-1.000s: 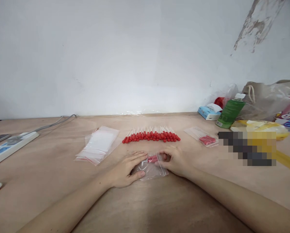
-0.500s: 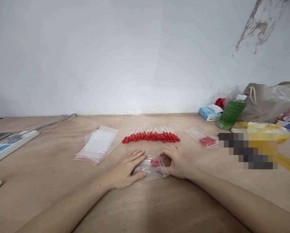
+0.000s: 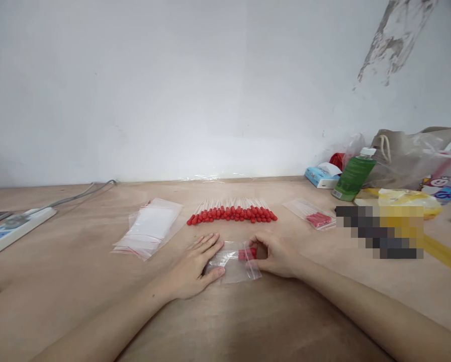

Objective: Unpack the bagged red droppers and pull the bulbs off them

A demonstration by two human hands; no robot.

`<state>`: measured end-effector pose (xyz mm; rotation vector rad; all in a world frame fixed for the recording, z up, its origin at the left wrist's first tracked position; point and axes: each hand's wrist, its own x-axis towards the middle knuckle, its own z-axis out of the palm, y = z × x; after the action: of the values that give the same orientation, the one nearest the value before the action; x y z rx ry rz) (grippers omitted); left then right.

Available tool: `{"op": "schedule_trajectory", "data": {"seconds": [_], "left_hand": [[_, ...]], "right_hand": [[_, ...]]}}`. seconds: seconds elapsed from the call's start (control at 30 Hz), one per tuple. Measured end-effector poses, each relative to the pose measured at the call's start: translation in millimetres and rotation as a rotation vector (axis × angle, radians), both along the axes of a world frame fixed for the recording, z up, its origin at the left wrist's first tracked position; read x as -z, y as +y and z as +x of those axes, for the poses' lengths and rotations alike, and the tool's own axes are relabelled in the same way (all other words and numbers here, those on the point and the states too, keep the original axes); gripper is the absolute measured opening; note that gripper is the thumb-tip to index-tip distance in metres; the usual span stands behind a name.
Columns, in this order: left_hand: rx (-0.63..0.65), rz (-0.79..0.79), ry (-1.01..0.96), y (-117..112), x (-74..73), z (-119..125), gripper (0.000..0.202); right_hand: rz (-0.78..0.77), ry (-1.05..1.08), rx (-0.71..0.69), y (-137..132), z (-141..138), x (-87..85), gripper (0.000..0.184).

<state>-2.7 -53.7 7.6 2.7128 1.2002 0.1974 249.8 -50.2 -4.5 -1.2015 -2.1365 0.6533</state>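
A clear zip bag lies flat in front of me with a small bundle of red-tipped sticks in it, tips toward its right end. My left hand rests palm down on the bag's left part, fingers stretched and thumb apart. At the right end, my right hand curls its thumb and fingers round the red tips; the exact contact is partly hidden. Just beyond both hands runs a row of loose red-tipped sticks, pale shafts pointing to the wall.
Left of the row lies a stack of empty zip bags. A filled bag is on the right. Further out are a power strip, a tissue pack, a green bottle, yellow plastic packaging and a blurred-out patch.
The red tips in the bag now show more plainly at its right end, between my right thumb and fingers. My left hand stays on the bag. The view has shifted slightly.
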Motion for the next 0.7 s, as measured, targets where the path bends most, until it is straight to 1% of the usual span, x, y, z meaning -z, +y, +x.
{"op": "schedule_trajectory", "data": {"seconds": [0.1,0.2,0.27,0.33,0.4,0.43,0.5,0.53,0.6,0.7], "left_hand": [[-0.007,-0.002,0.005,0.8,0.4,-0.6,0.061],[-0.042,-0.012,0.016,-1.2,0.3,-1.0,0.063],[-0.124,-0.025,0.032,-5.9,-1.9,-1.0,0.067],[-0.243,-0.041,0.060,-12.3,-7.1,-0.8,0.072],[-0.348,-0.039,0.101,-17.1,-14.7,-0.8,0.073],[-0.380,-0.023,0.119,-17.7,-18.7,-1.2,0.070],[-0.411,0.053,0.110,-13.9,-24.5,-2.9,0.060],[-0.414,0.101,0.076,-9.6,-25.7,-4.1,0.054],[-0.406,0.167,-0.038,1.2,-24.4,-6.9,0.042],[-0.401,0.129,-0.201,14.9,-17.8,-8.6,0.035]], "right_hand": [[-0.190,0.113,-0.051,2.9,-0.4,3.5,0.022],[-0.328,0.280,-0.097,9.9,5.6,-0.8,0.026],[-0.446,0.395,-0.141,16.5,15.2,-7.2,0.032],[-0.542,0.503,-0.161,24.0,27.4,-13.1,0.035],[-0.570,0.573,-0.135,31.3,39.1,-16.4,0.034],[-0.569,0.587,-0.116,34.4,43.8,-17.1,0.033],[-0.575,0.597,-0.099,38.9,51.0,-17.9,0.032],[-0.590,0.606,-0.102,40.4,53.8,-18.5,0.032],[-0.627,0.636,-0.110,42.0,59.4,-21.1,0.031],[-0.618,0.666,-0.085,43.7,72.1,-29.0,0.028]]}}
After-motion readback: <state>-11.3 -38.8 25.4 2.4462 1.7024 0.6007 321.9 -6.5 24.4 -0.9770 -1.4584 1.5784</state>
